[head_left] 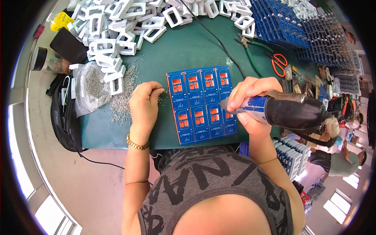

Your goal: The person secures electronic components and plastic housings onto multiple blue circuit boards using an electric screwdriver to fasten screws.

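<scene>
A blue panel of several small circuit boards [202, 105] with orange squares lies on the green table mat [176, 51]. My right hand [250, 100] grips a black and blue electric screwdriver [290, 111], its tip resting over the panel's right side. My left hand [145, 103] sits just left of the panel, fingertips pinched on small metal pins from the loose pile [123, 96] beside it.
White plastic frames [117, 27] heap along the far left and top. A clear bag of pins [92, 88] lies left. Blue board stacks [282, 23], green-handled pliers [250, 47] and orange scissors [279, 62] lie at right. Another person [344, 160] is beyond the table.
</scene>
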A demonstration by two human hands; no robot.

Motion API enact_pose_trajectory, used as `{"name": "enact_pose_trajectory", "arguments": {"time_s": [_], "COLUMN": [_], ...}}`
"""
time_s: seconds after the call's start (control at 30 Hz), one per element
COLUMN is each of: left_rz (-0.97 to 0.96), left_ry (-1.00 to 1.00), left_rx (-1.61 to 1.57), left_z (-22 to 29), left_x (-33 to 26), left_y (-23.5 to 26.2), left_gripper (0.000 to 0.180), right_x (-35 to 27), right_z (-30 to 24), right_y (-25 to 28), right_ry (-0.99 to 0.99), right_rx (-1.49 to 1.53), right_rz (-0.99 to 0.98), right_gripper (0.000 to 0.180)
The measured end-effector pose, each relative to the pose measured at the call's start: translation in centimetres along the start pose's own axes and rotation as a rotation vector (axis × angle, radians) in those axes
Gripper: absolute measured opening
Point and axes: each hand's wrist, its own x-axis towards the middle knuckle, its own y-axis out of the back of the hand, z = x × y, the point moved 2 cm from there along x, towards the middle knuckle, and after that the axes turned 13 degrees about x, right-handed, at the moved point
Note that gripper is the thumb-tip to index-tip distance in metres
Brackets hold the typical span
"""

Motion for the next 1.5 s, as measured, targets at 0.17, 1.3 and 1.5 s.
{"name": "enact_pose_trajectory", "arguments": {"time_s": [0.17, 1.3, 1.5], "left_rz": [0.006, -0.21, -0.188], "left_ry": [-0.316, -0.495, -0.5], "left_rx": [0.048, 0.065, 0.064], "left_z": [4.4, 6.7, 6.7], "left_x": [0.1, -0.7, -0.7], "left_y": [-0.4, -4.0, -4.3], "left_gripper": [0.011, 0.009, 0.01], "right_x": [-0.4, -3.1, -2.9], "right_z": [-0.1, -0.4, -0.1], "right_y": [0.5, 1.1, 1.2], "right_ry": [-0.023, 0.234, 0.25], "right_rx": [0.102, 0.294, 0.346], "right_rz": [-0.078, 0.056, 0.051], "right_gripper": [0.041, 0.044, 0.044]}}
